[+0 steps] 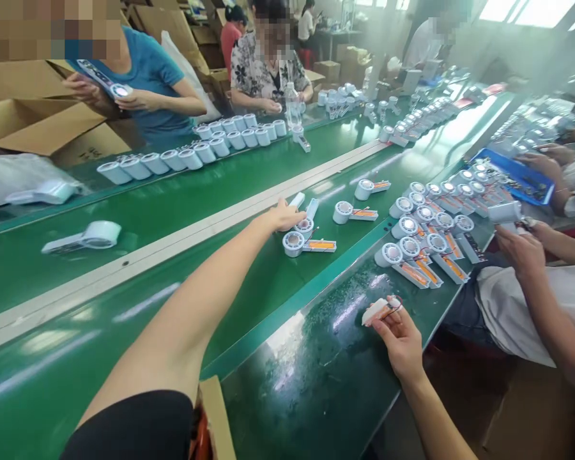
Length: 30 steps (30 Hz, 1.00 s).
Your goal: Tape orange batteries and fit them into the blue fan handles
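Fan (305,225) at left hand (286,216), grip unclear; right hand (402,342) pinches component (375,311); carton marking (94,154) illegible.

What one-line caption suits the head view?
Left hand by white round-headed units on a green belt; right hand holding a small wired white part above the bench.

A: Do we have any legible text?
B: None that we can read. On the front flap (91,142) of the open carton (41,121) at left we note a few small dark marks, too blurred to resolve as letters or digits.
A: And the orange strip (322,245) on the nearest belt device (294,243)?
B: We see plain orange; any print there is too small for us to tell.
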Available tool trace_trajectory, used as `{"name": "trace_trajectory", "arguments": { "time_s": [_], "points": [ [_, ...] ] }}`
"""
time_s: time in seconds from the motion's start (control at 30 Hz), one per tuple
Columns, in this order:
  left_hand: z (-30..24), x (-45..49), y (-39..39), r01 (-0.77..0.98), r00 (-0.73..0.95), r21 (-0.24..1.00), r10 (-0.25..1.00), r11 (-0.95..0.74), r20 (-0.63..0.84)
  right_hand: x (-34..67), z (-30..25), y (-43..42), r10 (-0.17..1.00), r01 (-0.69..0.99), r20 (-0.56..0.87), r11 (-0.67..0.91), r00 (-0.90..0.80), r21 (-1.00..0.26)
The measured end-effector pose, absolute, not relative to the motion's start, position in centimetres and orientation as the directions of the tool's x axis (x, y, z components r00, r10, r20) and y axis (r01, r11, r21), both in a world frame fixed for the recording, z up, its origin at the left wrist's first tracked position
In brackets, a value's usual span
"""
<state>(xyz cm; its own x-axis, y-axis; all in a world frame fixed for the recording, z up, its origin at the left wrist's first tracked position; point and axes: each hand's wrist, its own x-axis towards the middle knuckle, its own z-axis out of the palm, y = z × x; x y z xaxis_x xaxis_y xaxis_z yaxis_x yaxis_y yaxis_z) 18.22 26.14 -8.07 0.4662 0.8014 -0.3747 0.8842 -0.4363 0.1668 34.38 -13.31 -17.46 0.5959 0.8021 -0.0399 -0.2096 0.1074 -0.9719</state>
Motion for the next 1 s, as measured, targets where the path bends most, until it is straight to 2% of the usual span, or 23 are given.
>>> {"name": "trace_trajectory", "arguments": {
  "time_s": [0.17,0.27,0.37,0.47,0.53,0.63,0.73,0.8,0.87,1.0],
  "points": [
    [-7.8,22.1,23.9,0.942,0.329,0.052,0.879,-0.332,-0.346,34.0,-17.7,-13.0,0.83,-0.262,-0.035,0.136,0.557,-0.955],
    [-5.4,20.6,22.4,0.938,0.343,0.054,0.899,-0.341,-0.271,34.1,-18.2,-12.5,0.816,-0.301,-0.022,0.189,0.578,-0.935],
    [-2.1,16.8,20.0,0.898,0.439,0.06,0.877,-0.436,-0.194,34.1,-18.5,-12.1,0.798,-0.318,0.008,0.25,0.602,-0.915],
    [0.2,12.4,15.2,0.811,0.585,0.054,0.801,-0.583,-0.131,33.9,-18.4,-11.7,0.803,-0.314,0.039,0.277,0.595,-0.908],
    [0.5,10.1,10.3,0.747,0.663,0.075,0.732,-0.661,-0.153,33.7,-18.0,-11.4,0.801,-0.296,0.053,0.281,0.596,-0.913],
    [-1.0,8.6,1.7,0.598,0.786,0.124,0.548,-0.792,-0.286,33.8,-17.1,-11.4,0.792,-0.247,0.071,0.273,0.607,-0.93],
    [-3.2,8.9,-5.0,0.411,0.829,0.1,0.326,-0.906,-0.455,34.0,-16.7,-11.6,0.778,-0.2,0.07,0.246,0.625,-0.948],
    [-4.5,9.1,-7.1,0.313,0.839,0.071,0.241,-0.947,-0.487,34.2,-16.7,-11.5,0.758,-0.153,0.07,0.22,0.648,-0.963],
    [-5.6,8.6,-8.0,0.292,0.861,0.026,0.251,-0.956,-0.443,34.3,-16.8,-11.4,0.751,-0.099,0.087,0.199,0.655,-0.975],
    [-6.6,7.1,-9.6,0.363,0.886,-0.052,0.362,-0.93,-0.289,34.3,-16.8,-11.3,0.774,-0.032,0.111,0.167,0.623,-0.985]
  ]
}}
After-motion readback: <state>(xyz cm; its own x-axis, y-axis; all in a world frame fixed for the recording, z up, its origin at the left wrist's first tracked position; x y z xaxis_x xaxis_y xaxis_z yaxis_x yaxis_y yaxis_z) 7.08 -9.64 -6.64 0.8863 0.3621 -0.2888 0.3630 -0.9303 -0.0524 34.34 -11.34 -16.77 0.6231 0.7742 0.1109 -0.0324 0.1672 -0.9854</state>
